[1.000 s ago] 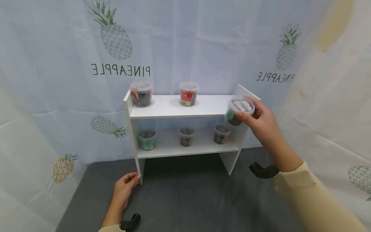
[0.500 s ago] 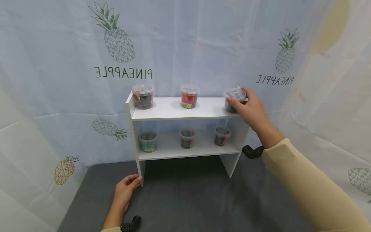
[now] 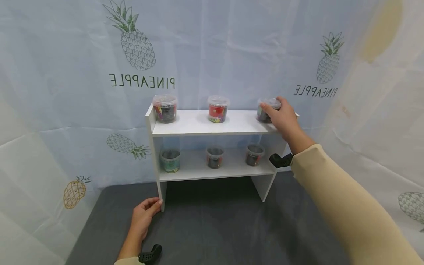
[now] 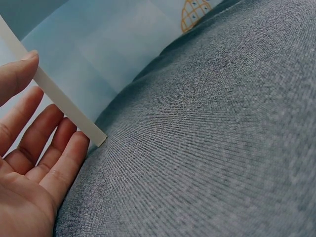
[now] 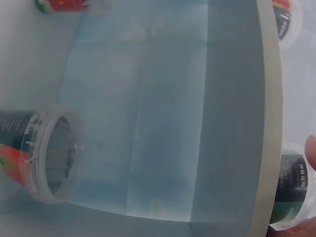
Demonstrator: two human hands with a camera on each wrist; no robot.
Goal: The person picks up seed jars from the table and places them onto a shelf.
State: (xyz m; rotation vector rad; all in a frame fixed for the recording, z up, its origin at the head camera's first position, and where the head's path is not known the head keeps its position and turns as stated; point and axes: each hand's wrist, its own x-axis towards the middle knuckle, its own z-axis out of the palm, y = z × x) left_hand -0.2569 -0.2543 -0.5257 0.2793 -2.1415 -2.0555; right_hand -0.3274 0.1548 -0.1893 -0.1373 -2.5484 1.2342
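A white two-tier shelf (image 3: 188, 127) stands on the dark cloth. My right hand (image 3: 288, 121) grips a clear-lidded plastic tub (image 3: 262, 115) with a black and green label, at the right end of the upper board. The right wrist view shows this tub (image 5: 290, 185) beyond the board's edge, with only parts of the fingers visible. At the lower left, my left hand (image 3: 141, 217) pinches the foot of the shelf's left side panel. In the left wrist view its thumb is on one side of that panel (image 4: 71, 109), with the fingers on the other.
On the upper board stand a black-and-red tub (image 3: 165, 112) at left and a red tub (image 3: 217, 112) mid-board. Below are a teal tub (image 3: 170, 164) and two dark tubs (image 3: 214, 161). A pineapple-print curtain (image 3: 198, 48) hangs behind. Dark grey cloth (image 3: 212, 228) covers the table.
My right hand has carried the tub from in front of the shelf up and back onto the upper board's right end. The left hand has stayed at the panel.
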